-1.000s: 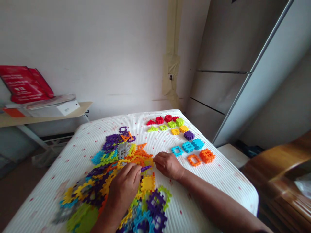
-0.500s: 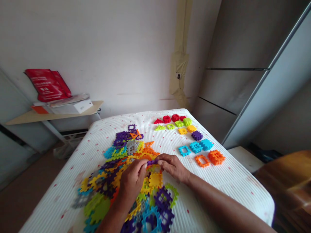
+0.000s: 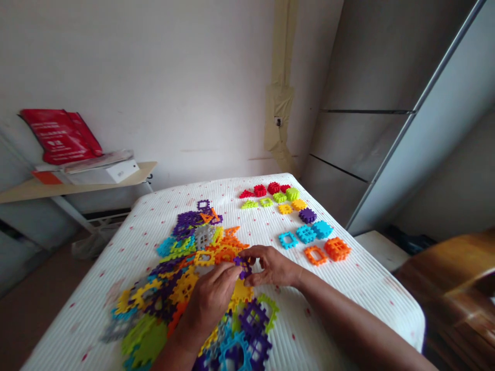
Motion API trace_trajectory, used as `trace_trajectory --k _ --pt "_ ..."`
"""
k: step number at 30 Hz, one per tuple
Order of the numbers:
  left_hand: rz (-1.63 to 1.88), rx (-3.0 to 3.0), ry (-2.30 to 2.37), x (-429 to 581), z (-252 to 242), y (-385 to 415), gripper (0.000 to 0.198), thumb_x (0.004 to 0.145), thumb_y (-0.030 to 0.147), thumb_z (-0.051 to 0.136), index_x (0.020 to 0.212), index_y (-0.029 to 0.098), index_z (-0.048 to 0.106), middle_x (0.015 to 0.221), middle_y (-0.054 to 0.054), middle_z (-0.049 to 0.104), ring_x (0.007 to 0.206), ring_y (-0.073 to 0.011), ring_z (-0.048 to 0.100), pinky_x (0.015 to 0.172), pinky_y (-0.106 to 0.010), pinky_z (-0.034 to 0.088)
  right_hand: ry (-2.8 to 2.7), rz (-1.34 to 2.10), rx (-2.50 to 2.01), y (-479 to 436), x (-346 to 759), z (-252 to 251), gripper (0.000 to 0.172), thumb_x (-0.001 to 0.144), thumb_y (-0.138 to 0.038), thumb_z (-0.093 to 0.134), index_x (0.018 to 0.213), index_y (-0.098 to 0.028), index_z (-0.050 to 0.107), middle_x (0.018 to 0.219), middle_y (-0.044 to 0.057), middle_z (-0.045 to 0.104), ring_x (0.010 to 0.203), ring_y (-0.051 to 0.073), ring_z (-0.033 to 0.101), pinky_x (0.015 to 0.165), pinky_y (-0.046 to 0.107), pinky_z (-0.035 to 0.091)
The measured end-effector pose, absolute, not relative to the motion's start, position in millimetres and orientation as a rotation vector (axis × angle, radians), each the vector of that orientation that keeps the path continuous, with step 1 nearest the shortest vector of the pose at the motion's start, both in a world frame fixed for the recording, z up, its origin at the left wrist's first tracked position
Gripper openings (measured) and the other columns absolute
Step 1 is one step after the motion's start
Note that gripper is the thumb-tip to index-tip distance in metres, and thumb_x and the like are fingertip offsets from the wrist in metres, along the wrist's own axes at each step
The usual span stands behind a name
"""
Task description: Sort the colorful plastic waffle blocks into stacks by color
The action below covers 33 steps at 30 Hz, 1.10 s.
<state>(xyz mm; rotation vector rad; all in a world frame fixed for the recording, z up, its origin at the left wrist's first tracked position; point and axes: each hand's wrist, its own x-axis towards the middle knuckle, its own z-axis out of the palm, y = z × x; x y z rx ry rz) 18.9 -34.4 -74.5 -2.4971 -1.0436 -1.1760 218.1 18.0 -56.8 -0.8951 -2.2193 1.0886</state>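
Note:
Over the pile, a purple toothed building tile point(image 3: 243, 267) with window-like openings is held between both hands. My left hand point(image 3: 217, 291) pinches its left edge between thumb and fingers. With thumb and forefinger set apart on its right side, my right hand point(image 3: 270, 266) grips the same tile. Under them spreads a heap of mixed interlocking tiles: a solid yellow tile point(image 3: 243, 292), an orange piece point(image 3: 226, 254), a grey window tile point(image 3: 203, 237) and a green gear-edged disc point(image 3: 150, 340). My left hand and forearm hide part of the heap.
Sorted by colour at the right are red tiles point(image 3: 274, 187), green tiles point(image 3: 293, 194), a purple stack point(image 3: 307, 215), blue tiles point(image 3: 322, 229) and orange tiles point(image 3: 337, 249). A white cloth point(image 3: 371, 304) covers the table. Red bags point(image 3: 58, 135) rest on a side shelf point(image 3: 141, 173).
The purple tile, seen nearly edge-on before, is now turned so its openings show. My right hand has opened wider around it. The view has shifted slightly right.

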Motion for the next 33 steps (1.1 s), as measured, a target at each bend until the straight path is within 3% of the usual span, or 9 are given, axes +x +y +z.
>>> trace_trajectory --k 4,8,15,19,33 --pt "-1.163 -2.483 -1.034 20.3 -73.3 -36.1 0.020 0.088 0.007 0.048 0.101 0.016 0.060 0.087 -0.005 0.068 0.084 -0.0132 0.065 0.078 -0.022 0.052 -2.381 0.837 -0.873 19.6 218.7 -51.1 0.051 0.064 -0.032 0.077 0.112 -0.020 0.063 0.098 0.005 0.066 0.084 0.017 0.058 0.076 0.028 0.046" --pt "-1.186 -2.407 -1.069 17.9 -72.8 -36.9 0.023 0.086 0.011 0.052 0.108 0.016 0.059 0.093 -0.006 0.069 0.086 -0.0143 0.066 0.082 -0.025 0.052 -2.547 0.383 -0.886 40.7 241.3 -38.9 0.050 0.070 -0.025 0.072 0.118 -0.019 0.058 0.109 0.009 0.063 0.100 0.021 0.055 0.087 0.033 0.043" --pt "-1.226 -2.378 -1.097 15.6 -70.7 -35.2 0.017 0.087 0.013 0.050 0.098 0.019 0.062 0.087 -0.004 0.069 0.082 -0.0132 0.066 0.079 -0.023 0.052 -2.677 -0.258 -1.647 106.5 308.2 -6.2 0.049 0.071 -0.024 0.069 0.118 -0.024 0.060 0.109 0.010 0.061 0.106 0.027 0.050 0.083 0.037 0.041" --pt "-1.228 -2.373 -1.087 16.2 -68.6 -34.3 0.016 0.088 0.013 0.049 0.096 0.019 0.062 0.085 -0.004 0.069 0.080 -0.0130 0.066 0.078 -0.023 0.052 -2.788 -0.316 -1.902 124.7 319.7 -6.7 0.050 0.071 -0.030 0.070 0.120 -0.025 0.060 0.113 0.012 0.061 0.111 0.030 0.049 0.084 0.039 0.041" --pt "-1.239 -2.402 -1.099 14.3 -72.9 -33.2 0.016 0.085 0.011 0.052 0.094 0.018 0.063 0.085 -0.003 0.069 0.082 -0.0127 0.066 0.079 -0.022 0.051 -2.892 -0.244 -2.033 138.2 311.3 -18.2 0.045 0.068 -0.026 0.074 0.111 -0.026 0.065 0.116 0.010 0.063 0.113 0.030 0.052 0.086 0.042 0.041"
